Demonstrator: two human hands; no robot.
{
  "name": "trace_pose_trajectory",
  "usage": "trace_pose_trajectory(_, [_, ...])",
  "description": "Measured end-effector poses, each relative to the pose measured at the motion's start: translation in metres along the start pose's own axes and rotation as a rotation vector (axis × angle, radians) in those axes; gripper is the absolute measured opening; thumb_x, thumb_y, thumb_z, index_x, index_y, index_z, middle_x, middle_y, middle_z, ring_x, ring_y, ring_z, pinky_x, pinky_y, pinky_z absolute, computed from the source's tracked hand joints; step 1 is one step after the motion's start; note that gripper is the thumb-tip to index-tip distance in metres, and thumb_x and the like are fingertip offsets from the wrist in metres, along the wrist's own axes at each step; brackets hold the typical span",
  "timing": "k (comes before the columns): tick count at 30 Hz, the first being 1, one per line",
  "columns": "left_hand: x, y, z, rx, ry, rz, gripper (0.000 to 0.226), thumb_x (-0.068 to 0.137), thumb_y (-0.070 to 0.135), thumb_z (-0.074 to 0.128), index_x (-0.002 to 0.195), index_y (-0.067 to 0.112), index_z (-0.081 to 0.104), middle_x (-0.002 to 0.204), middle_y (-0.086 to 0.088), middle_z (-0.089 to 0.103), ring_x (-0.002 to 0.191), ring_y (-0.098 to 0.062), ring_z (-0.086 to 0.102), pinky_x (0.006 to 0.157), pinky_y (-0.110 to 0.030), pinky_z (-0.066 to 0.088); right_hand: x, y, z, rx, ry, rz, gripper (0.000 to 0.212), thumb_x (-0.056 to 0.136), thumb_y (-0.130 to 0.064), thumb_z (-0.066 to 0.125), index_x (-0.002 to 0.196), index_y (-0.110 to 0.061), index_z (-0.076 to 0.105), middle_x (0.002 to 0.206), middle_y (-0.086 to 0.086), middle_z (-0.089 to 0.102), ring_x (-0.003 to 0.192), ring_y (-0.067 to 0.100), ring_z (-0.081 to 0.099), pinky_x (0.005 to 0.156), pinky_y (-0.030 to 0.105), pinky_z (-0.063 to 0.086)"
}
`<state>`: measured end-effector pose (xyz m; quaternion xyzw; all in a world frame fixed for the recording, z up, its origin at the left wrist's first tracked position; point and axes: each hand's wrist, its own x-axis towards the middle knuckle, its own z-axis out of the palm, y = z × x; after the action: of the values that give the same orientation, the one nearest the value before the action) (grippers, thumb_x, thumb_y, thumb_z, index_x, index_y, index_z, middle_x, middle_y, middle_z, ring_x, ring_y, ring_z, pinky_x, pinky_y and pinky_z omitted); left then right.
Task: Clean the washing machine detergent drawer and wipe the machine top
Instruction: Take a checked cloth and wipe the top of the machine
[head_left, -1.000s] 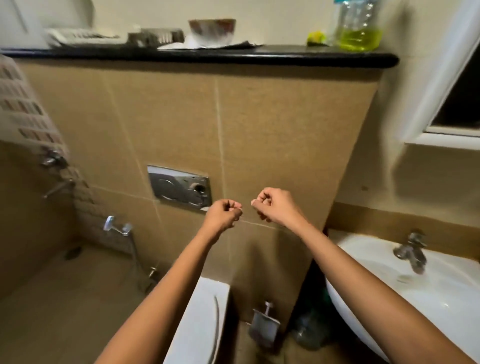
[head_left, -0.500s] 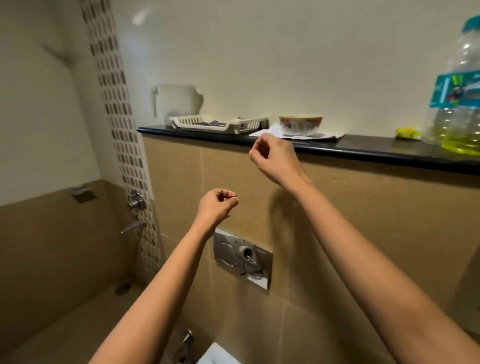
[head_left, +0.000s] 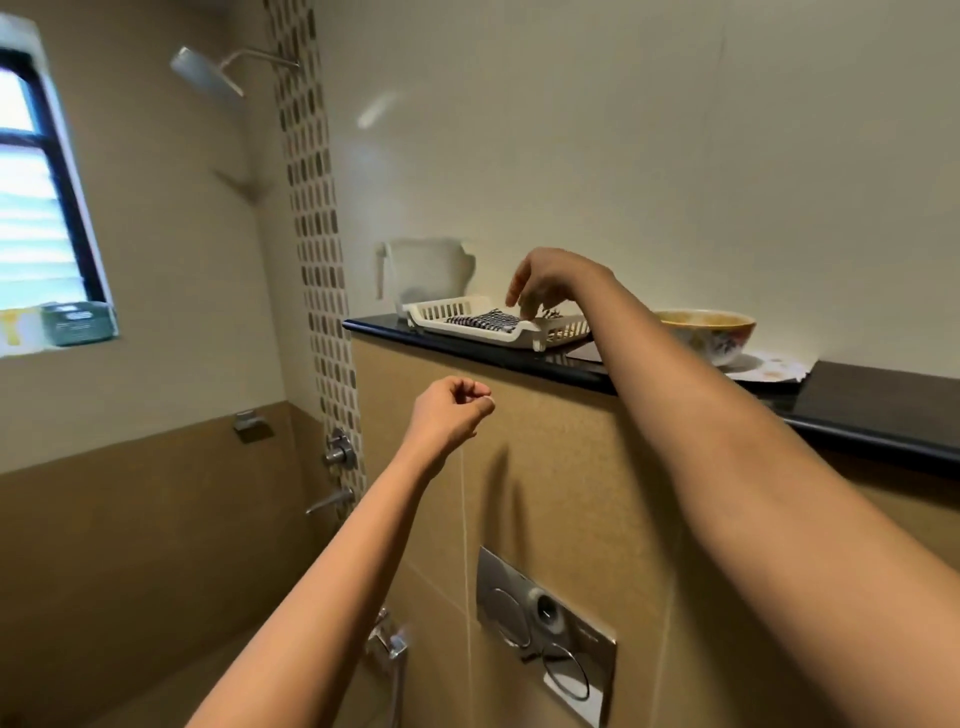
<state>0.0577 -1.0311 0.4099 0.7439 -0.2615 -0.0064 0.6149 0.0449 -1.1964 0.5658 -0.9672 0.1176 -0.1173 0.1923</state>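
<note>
Only the person's arms and hands show. The left forearm (head_left: 337, 571) and right forearm (head_left: 753, 467) are bare along all of their visible length, from the lower edge of the view up to the wrists. The left hand (head_left: 449, 410) and right hand (head_left: 545, 278) are bare too. The right forearm looks broad and shaded close to the lens; the left looks slimmer and more evenly lit.

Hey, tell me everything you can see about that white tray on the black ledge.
The white tray looks like plastic, shallow and rectangular, with slotted walls and short feet. It sits flat on the black ledge near its left end. A checked cloth lies inside. The right hand reaches down into it; contact is unclear.
</note>
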Motion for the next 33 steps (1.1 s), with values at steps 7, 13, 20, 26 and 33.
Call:
trace_pose_trajectory(7, [0.01, -0.015, -0.008, 0.012, 0.004, -0.002, 0.013, 0.091, 0.01, 0.063, 0.103, 0.014, 0.064, 0.091, -0.004, 0.064, 0.087, -0.014, 0.06, 0.071, -0.025, 0.052, 0.032, -0.01, 0.017, -0.13, -0.147, 0.054, 0.026, 0.08, -0.03, 0.076, 0.089, -0.006, 0.07, 0.1, 0.008, 0.066, 0.085, 0.022, 0.059, 0.079, 0.034, 0.049])
trace_pose_trajectory(13, [0.012, -0.032, -0.024, 0.051, 0.041, -0.011, 0.012, 0.092, 0.011, 0.063, 0.104, 0.014, 0.064, 0.093, -0.004, 0.065, 0.085, -0.014, 0.06, 0.072, -0.026, 0.053, 0.037, -0.015, 0.033, -0.333, -0.039, 0.127, 0.029, 0.078, -0.034, 0.075, 0.076, -0.01, 0.059, 0.096, 0.006, 0.059, 0.086, 0.027, 0.057, 0.074, 0.031, 0.043])
trace_pose_trajectory(20, [0.002, -0.048, -0.042, 0.083, 0.091, -0.013, 0.009, 0.091, 0.015, 0.065, 0.099, 0.019, 0.065, 0.089, 0.001, 0.067, 0.083, -0.011, 0.063, 0.071, -0.024, 0.055, 0.048, -0.01, 0.046, -0.195, 0.256, 0.113, 0.041, 0.078, -0.025, 0.071, 0.114, -0.007, 0.061, 0.117, 0.01, 0.06, 0.107, 0.03, 0.06, 0.077, 0.031, 0.045])
trace_pose_trajectory(26, [-0.021, -0.063, -0.091, 0.157, 0.19, -0.051, 0.01, 0.089, 0.016, 0.067, 0.099, 0.018, 0.066, 0.09, -0.003, 0.067, 0.076, -0.011, 0.062, 0.069, -0.023, 0.055, 0.051, -0.04, 0.03, 0.07, 0.751, 0.04, 0.032, 0.09, -0.018, 0.044, 0.115, -0.004, 0.059, 0.117, 0.019, 0.061, 0.109, 0.039, 0.057, 0.089, 0.04, 0.044])
trace_pose_trajectory(33, [-0.079, -0.094, -0.167, 0.134, 0.361, -0.211, 0.008, 0.088, 0.015, 0.068, 0.095, 0.019, 0.067, 0.085, -0.003, 0.064, 0.088, -0.015, 0.065, 0.072, -0.028, 0.059, 0.021, -0.162, 0.047, 0.324, 0.765, -0.307, 0.027, 0.084, -0.028, 0.048, 0.093, -0.007, 0.062, 0.09, 0.018, 0.063, 0.086, 0.032, 0.059, 0.07, 0.033, 0.043])
